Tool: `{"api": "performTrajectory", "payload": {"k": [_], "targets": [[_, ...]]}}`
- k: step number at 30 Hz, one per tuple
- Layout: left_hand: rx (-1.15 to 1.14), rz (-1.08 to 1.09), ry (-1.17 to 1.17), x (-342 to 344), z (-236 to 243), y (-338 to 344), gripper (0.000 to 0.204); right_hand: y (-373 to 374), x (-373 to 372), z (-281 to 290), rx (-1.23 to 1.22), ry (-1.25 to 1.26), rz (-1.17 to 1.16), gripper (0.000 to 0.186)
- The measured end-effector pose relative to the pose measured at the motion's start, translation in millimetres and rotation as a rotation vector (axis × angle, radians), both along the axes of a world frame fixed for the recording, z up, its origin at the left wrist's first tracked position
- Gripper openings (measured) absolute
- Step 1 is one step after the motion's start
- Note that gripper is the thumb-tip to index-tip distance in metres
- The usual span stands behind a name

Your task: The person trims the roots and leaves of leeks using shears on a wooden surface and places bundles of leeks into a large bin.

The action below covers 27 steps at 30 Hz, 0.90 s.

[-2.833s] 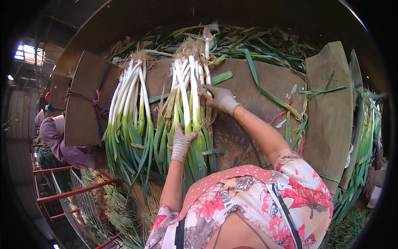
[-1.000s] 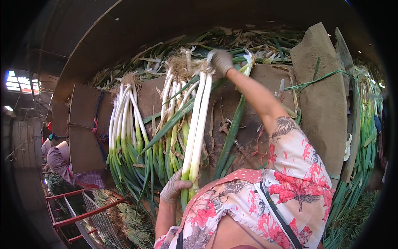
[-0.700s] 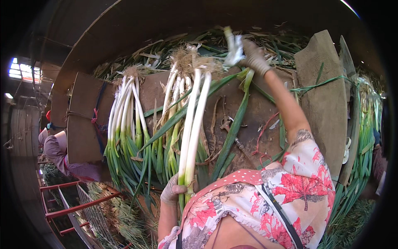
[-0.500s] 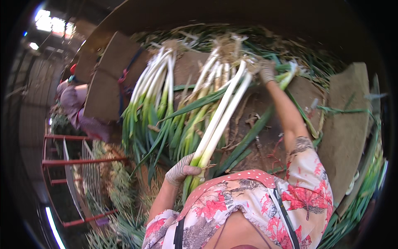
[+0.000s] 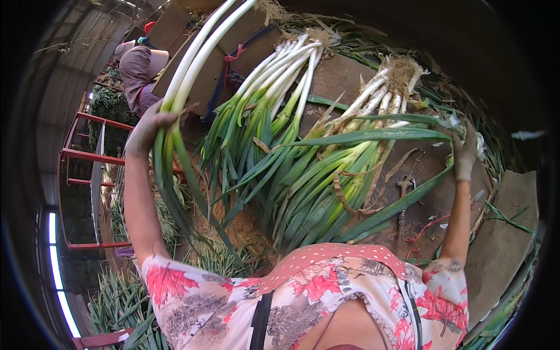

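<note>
My left hand [image 5: 147, 129], in a thin glove, is wrapped round two long leeks [image 5: 201, 55] where white turns to green. Their white ends rise past the top edge, and their leaves hang below my fist. Out at the right, my gloved right hand [image 5: 465, 151] is closed on long green leaves [image 5: 379, 136], with a pale scrap at its outer side. Between my hands lie a bunch of cleaner white leeks [image 5: 286, 73] and a bunch of rougher leeks [image 5: 379, 96] with brown roots and dry leaf strips.
A brown board [image 5: 496, 233] stands at the right. Leaf scraps [image 5: 356, 49] pile along the far side. A rusty metal tool [image 5: 403, 195] lies on the work surface. At the left are a red metal frame [image 5: 93, 156], heaped leeks [image 5: 125, 303] and another person [image 5: 137, 73].
My left hand has swung up and left with the two leeks. My right hand has moved right, drawing green leaves along. The view has shifted too.
</note>
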<state>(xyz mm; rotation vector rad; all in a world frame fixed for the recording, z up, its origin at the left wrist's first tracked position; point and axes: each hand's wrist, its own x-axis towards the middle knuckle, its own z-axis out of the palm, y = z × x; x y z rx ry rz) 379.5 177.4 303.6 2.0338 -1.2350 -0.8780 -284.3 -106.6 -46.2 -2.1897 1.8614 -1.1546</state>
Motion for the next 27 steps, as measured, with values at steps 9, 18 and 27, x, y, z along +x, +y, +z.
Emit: {"api": "performTrajectory", "payload": {"k": [9,18,27], "targets": [[0.234,-0.282,-0.528,132.9,-239.7,-164.6,0.05,162.3,43.4,-57.0,0.229,-0.077,-0.152,0.061],[-0.204,-0.354,-1.039,77.5,-300.2,-106.3,0.027,188.8,69.4,-47.0,0.229,-0.13,-0.02,0.063],[-1.173,-0.025,0.801,159.9,-115.9,-33.9,0.02,176.8,13.2,-90.6,0.282,-0.365,-0.182,0.055]]}}
